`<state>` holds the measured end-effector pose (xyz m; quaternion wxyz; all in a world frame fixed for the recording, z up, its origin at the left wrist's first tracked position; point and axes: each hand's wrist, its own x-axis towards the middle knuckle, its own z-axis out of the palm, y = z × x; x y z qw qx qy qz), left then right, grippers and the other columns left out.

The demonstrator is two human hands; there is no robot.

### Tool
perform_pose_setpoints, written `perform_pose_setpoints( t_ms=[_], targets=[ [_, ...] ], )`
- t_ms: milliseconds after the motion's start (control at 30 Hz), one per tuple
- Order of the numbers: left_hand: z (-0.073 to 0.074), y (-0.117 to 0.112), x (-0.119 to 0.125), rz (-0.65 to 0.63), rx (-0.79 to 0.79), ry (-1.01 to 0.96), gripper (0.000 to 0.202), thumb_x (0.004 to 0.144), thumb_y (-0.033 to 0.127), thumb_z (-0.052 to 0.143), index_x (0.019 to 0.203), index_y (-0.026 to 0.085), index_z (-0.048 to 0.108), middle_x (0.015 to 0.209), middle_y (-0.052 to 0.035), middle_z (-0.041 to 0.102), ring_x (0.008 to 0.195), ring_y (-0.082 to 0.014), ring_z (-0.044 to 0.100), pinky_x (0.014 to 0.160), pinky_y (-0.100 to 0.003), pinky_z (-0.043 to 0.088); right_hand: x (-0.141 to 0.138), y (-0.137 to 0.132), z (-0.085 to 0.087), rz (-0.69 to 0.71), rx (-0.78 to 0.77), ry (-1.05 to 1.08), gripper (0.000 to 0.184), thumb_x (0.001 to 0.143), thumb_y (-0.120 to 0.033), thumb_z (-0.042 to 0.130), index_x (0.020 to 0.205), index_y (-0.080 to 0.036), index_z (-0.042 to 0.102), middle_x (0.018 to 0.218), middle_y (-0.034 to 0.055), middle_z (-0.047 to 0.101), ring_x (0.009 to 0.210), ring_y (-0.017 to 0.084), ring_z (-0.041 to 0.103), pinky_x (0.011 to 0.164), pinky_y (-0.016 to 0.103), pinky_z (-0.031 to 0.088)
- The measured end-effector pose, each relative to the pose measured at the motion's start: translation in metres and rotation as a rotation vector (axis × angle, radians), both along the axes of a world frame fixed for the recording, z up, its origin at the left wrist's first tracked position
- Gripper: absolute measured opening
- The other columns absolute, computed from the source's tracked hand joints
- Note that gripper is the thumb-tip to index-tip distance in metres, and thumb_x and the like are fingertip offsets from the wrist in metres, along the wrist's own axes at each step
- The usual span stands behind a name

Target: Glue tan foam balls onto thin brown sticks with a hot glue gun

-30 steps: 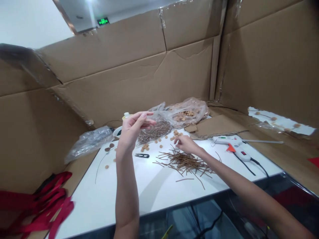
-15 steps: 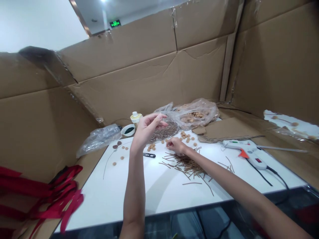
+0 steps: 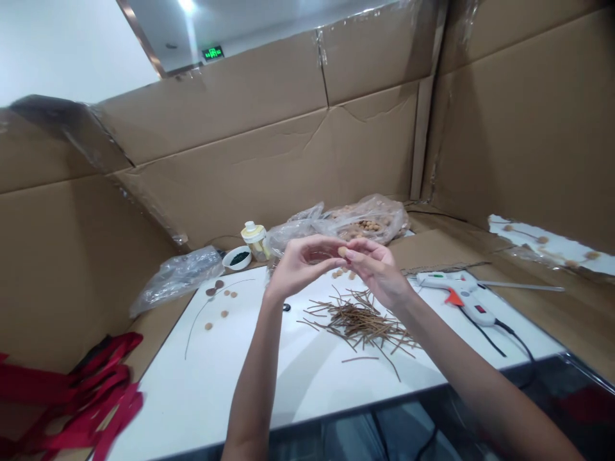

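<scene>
Above the table, my two hands meet at the fingertips around a small round tan ball (image 3: pixel 343 252). My right hand (image 3: pixel 377 269) pinches it between thumb and fingers. My left hand (image 3: pixel 300 264) curves in from the other side, thumb and fingertips closed at the ball. Below my right hand lies a loose heap of thin brown sticks (image 3: pixel 362 323) on the white tabletop (image 3: pixel 230 390). More tan balls (image 3: pixel 342 273) sit behind the heap, partly hidden by my hands. Only the end of a black-handled tool (image 3: pixel 286 308) shows beside my left wrist.
A white glue gun (image 3: pixel 461 291) with an orange trigger and a cable lies at right. Plastic bags (image 3: pixel 375 214) with tan balls, a bottle (image 3: pixel 254 238) and a bowl (image 3: pixel 237 258) of dark green bits stand at the back. At left are a wire stem (image 3: pixel 191 323) and red ribbons (image 3: pixel 115 397).
My right hand has lifted from the table by the sticks, bringing up a tan ball. My left hand has come down and right to meet it. The view has shifted slightly right.
</scene>
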<state>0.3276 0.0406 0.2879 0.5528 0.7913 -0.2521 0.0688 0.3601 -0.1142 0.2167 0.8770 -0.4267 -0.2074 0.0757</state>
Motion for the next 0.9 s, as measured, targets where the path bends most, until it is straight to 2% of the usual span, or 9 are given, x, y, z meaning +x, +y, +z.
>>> perform_pose_setpoints(
  t_ms=[167, 300, 367, 467, 533, 600, 667, 767, 900],
  targets=[
    [-0.004, -0.015, 0.0, -0.019, -0.211, -0.054, 0.017, 0.068, 0.016, 0.078, 0.084, 0.015, 0.074, 0.08, -0.0055, 0.073, 0.071, -0.0132, 0.067, 0.064, -0.024, 0.058, -0.027, -0.014, 0.02, -0.021, 0.066, 0.038, 0.019, 0.067, -0.03, 0.081, 0.076, -0.021, 0.067, 0.077, -0.0023, 0.069, 0.068, 0.008, 0.061, 0.067, 0.019, 0.05],
    [-0.007, -0.015, 0.003, -0.086, -0.324, 0.016, 0.015, 0.064, 0.014, 0.081, 0.078, 0.016, 0.074, 0.069, -0.0021, 0.071, 0.06, -0.0101, 0.065, 0.057, -0.02, 0.056, -0.053, -0.049, 0.015, -0.082, -0.044, -0.001, 0.014, 0.078, -0.034, 0.072, 0.077, -0.02, 0.069, 0.076, 0.001, 0.069, 0.069, 0.012, 0.061, 0.066, 0.023, 0.05],
    [-0.007, -0.016, 0.004, -0.122, -0.36, 0.045, 0.016, 0.063, 0.014, 0.082, 0.076, 0.017, 0.074, 0.069, -0.0021, 0.071, 0.061, -0.0107, 0.066, 0.057, -0.02, 0.056, -0.062, -0.077, 0.002, -0.308, -0.326, -0.071, 0.017, 0.08, -0.039, 0.069, 0.078, -0.022, 0.068, 0.076, 0.0009, 0.069, 0.066, 0.013, 0.06, 0.067, 0.025, 0.049],
    [-0.007, -0.017, 0.002, -0.155, -0.365, 0.059, 0.016, 0.065, 0.016, 0.081, 0.079, 0.018, 0.074, 0.072, -0.0032, 0.073, 0.064, -0.0127, 0.068, 0.057, -0.021, 0.056, -0.066, -0.126, -0.029, -0.864, -0.844, -0.044, 0.024, 0.076, -0.047, 0.065, 0.08, -0.023, 0.066, 0.081, 0.0045, 0.069, 0.078, 0.023, 0.063, 0.074, 0.035, 0.048],
    [-0.006, -0.017, 0.0, -0.168, -0.352, 0.043, 0.015, 0.069, 0.017, 0.079, 0.084, 0.021, 0.075, 0.072, -0.0025, 0.072, 0.064, -0.0122, 0.068, 0.056, -0.021, 0.055, -0.062, -0.156, -0.054, -1.016, -1.25, 0.017, 0.035, 0.077, -0.053, 0.053, 0.087, -0.022, 0.065, 0.084, 0.0091, 0.069, 0.08, 0.031, 0.063, 0.071, 0.042, 0.046],
    [-0.005, -0.018, -0.002, -0.169, -0.328, 0.019, 0.013, 0.074, 0.019, 0.075, 0.087, 0.022, 0.076, 0.071, -0.0018, 0.071, 0.063, -0.011, 0.066, 0.056, -0.021, 0.055, -0.054, -0.178, -0.077, -0.949, -1.524, 0.056, 0.05, 0.083, -0.059, 0.04, 0.096, -0.017, 0.064, 0.097, 0.017, 0.068, 0.088, 0.038, 0.062, 0.073, 0.046, 0.045],
    [-0.004, -0.02, -0.005, -0.142, -0.29, 0.013, 0.012, 0.077, 0.022, 0.073, 0.089, 0.024, 0.076, 0.075, -0.0021, 0.071, 0.063, -0.0104, 0.065, 0.058, -0.022, 0.055, -0.044, -0.191, -0.097, -0.831, -1.642, 0.059, 0.062, 0.084, -0.062, 0.036, 0.106, -0.011, 0.063, 0.105, 0.0229, 0.066, 0.096, 0.043, 0.06, 0.078, 0.049, 0.044],
    [-0.002, -0.022, -0.008, -0.076, -0.228, 0.024, 0.012, 0.08, 0.025, 0.07, 0.09, 0.026, 0.076, 0.087, -0.003, 0.071, 0.067, -0.0111, 0.063, 0.062, -0.024, 0.055, -0.031, -0.194, -0.115, -0.713, -1.67, 0.055, 0.067, 0.082, -0.063, 0.039, 0.108, -0.007, 0.064, 0.103, 0.0252, 0.066, 0.097, 0.045, 0.06, 0.08, 0.05, 0.044],
    [0.0, -0.022, -0.009, -0.02, -0.154, 0.018, 0.015, 0.08, 0.032, 0.069, 0.092, 0.027, 0.076, 0.091, -0.0044, 0.071, 0.071, -0.0136, 0.062, 0.064, -0.028, 0.053, -0.02, -0.193, -0.12, -0.657, -1.654, 0.07, 0.064, 0.081, -0.06, 0.04, 0.107, -0.007, 0.065, 0.106, 0.0279, 0.064, 0.103, 0.047, 0.057, 0.084, 0.05, 0.041]
  ],
)
